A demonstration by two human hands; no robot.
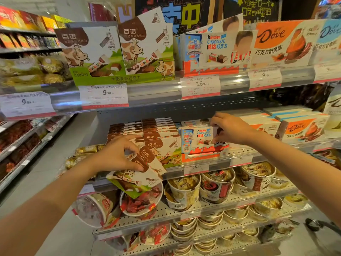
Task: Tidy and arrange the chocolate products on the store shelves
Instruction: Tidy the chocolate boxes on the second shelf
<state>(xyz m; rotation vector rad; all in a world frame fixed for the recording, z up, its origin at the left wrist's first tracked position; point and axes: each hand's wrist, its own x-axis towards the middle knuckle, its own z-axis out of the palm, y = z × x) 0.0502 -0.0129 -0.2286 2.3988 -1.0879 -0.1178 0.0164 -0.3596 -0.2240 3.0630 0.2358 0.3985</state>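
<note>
On the middle shelf (217,160), left hand (118,154) grips tilted brown-and-white cow-print chocolate boxes (147,163); right hand (230,128) pinches a white-and-orange Kinder box (198,141).

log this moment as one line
left hand: grips cow-print chocolate boxes | right hand: pinches Kinder box | middle shelf | stage: arranging

The brown-and-white cow-printed chocolate boxes (147,163) look like smooth printed cardboard with a slight sheen. The grey shelf deck (238,150) is matt perforated metal; its clear front rail (156,93) is glossy plastic over white paper price tags (104,96). The round Dove tubs (184,189) have shiny plastic lids, and the gold-wrapped chocolates (49,66) glint like crinkled foil.
</note>
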